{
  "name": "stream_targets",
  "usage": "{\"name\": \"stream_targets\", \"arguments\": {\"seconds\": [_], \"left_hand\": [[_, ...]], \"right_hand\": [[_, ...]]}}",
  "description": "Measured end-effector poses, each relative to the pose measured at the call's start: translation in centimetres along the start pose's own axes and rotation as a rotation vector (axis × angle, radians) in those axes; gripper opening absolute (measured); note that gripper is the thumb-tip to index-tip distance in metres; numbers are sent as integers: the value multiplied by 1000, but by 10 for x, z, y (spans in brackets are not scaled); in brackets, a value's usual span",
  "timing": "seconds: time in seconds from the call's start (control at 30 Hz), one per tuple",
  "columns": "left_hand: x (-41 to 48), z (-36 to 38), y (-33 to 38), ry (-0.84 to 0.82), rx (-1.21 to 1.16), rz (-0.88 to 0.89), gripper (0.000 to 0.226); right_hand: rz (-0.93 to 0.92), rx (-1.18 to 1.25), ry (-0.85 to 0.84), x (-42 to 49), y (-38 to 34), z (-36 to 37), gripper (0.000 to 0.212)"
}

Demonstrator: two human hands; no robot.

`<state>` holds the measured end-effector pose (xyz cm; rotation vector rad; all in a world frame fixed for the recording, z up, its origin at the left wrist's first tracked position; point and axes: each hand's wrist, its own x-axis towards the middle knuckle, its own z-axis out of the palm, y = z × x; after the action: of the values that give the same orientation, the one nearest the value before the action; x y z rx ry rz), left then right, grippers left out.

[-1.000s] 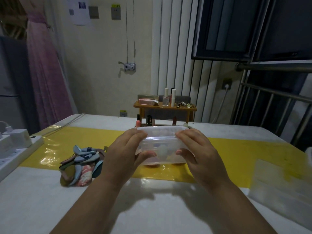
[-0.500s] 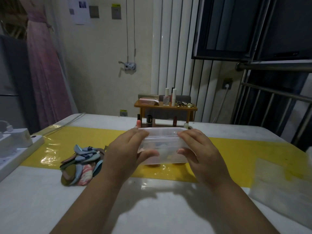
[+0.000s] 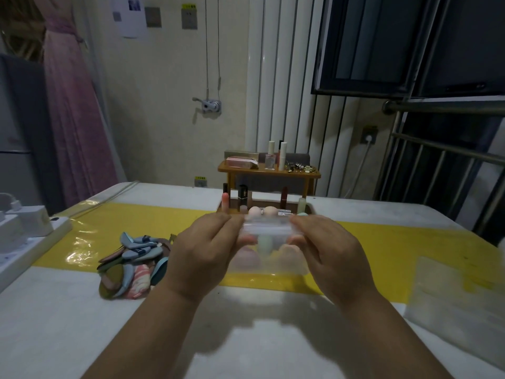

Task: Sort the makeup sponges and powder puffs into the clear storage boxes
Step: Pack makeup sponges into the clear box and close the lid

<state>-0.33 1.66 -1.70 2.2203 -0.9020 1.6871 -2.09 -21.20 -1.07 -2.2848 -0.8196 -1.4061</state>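
1. L hand & R hand: each is curled round one short end of a clear lid, fingers over the top, thumbs on the near side. The lid is gripped betw. them, approx. level and motion-blurred.
2. The lid hangs over the rear part of the clear storage box. Can't tell if it touches the rim.
3. The box stands on the yellow strip mid-table, betw. the two hands, with its near wall just at the strip's front edge.
4. Inside the box, hazy thru the plastic: a green sponge in the middle, w/ a pink sponge to its R and another pinkish one to its L.
5. Just behind the lid: two peach sponges side by side in the low tray of a wooden organiser. Lipsticks stand upright in the same tray, and bottles are on the top shelf.
6. L of the L hand, near but apart: a pile of powder puffs, blue, brown & pink, overlapping, half on the yellow strip and half on the white table.
7. Far R, well apart from the box: a flat clear plastic piece lies on the table; too blurry to tell if it's a box or a lid.
8. Far L edge: a white power strip w/ plugs in it.
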Motion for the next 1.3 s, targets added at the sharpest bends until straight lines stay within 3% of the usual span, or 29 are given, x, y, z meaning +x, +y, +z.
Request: {"name": "stream_targets", "arguments": {"seconds": [0.17,0.27,0.43,0.57,0.67,0.73,0.9,0.97,1.1,1.23,1.3], "left_hand": [[0,0,2,87,-54,-41,46],[-1,1,5,96,-133,-154,55],[-9,7,6,123,-535,-715,69],[-6,10,15,110,-976,-1094,50],[-4,11,16,122,-1226,-1253,32],[-3,10,14,97,-1318,-1289,32],[-5,9,8,20,-1494,-1280,77],[-6,7,4,-19,-1531,-1254,84],[-7,6,4,-60,-1643,-1245,64],[-9,11,3,-78,-1651,-1280,11],[-9,13,1,-59,-1627,-1280,14]], "right_hand": [[2,7,44,0,-2,2,41],[17,11,59,0,-3,1,45],[64,28,111,-1,-3,0,45],[66,18,124,-1,-5,1,43],[88,16,119,-2,-4,2,43],[101,13,123,-3,-3,2,43],[115,-17,182,-1,-5,-2,46],[154,-50,211,-2,-4,-4,42],[229,-50,222,-3,-1,-4,36],[255,15,202,-3,-2,-4,36],[285,67,198,-3,-3,-5,35]]}}
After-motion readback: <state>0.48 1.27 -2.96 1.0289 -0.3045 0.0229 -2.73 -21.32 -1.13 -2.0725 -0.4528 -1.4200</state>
